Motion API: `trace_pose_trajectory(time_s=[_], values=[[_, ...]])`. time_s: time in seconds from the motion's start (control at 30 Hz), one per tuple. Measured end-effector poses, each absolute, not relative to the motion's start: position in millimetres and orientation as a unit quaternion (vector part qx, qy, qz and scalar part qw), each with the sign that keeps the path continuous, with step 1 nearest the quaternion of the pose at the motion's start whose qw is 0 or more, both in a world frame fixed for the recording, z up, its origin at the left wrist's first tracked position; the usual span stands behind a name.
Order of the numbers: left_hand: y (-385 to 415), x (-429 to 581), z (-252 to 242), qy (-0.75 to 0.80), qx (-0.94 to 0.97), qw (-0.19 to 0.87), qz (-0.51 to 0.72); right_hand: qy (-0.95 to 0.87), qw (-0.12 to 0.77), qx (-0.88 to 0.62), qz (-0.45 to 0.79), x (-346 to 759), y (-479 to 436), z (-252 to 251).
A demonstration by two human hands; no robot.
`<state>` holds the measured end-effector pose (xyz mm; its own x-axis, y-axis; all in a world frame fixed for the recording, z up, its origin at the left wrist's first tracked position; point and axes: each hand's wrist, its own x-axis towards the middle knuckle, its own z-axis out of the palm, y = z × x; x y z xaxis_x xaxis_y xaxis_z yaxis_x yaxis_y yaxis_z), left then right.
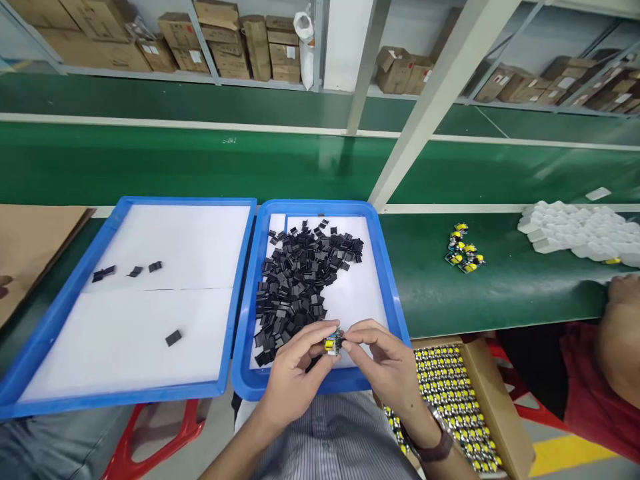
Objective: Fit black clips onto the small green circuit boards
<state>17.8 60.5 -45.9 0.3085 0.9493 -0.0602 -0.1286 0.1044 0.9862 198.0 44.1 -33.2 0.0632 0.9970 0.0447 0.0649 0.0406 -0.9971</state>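
My left hand (295,370) and my right hand (383,363) meet over the near edge of the right blue tray (385,280). Together they pinch a small yellow and green circuit part (333,342) between their fingertips. Just behind it, a heap of several small black flat pieces (303,280) lies on the tray's white liner. The left blue tray (75,293) holds only a few scattered black pieces (173,337).
A cardboard box (505,413) packed with several yellow parts stands at my right knee. On the green bench lie a small cluster of yellow parts (463,248) and a pile of white housings (580,233). Another person in red (600,380) sits at the right. A slanted white post (440,93) rises behind.
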Motion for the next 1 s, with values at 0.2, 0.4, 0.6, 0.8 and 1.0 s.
trace_pose_trajectory(time_s=[0.2, 0.4, 0.6, 0.8, 1.0], values=[[62, 21, -42, 0.397, 0.485, 0.644, 0.438, -0.518, 0.504, -0.524, 0.452, 196, 41, -28], [64, 20, -45, 0.385, 0.484, 0.653, 0.437, -0.517, 0.508, -0.543, 0.423, 192, 38, -28], [64, 16, -50, 0.391, 0.535, 0.616, 0.425, -0.507, 0.51, -0.552, 0.422, 188, 37, -28], [67, 14, -50, 0.388, 0.591, 0.563, 0.428, -0.477, 0.519, -0.559, 0.438, 186, 37, -30], [66, 11, -52, 0.388, 0.649, 0.516, 0.403, -0.438, 0.51, -0.553, 0.493, 189, 35, -40]])
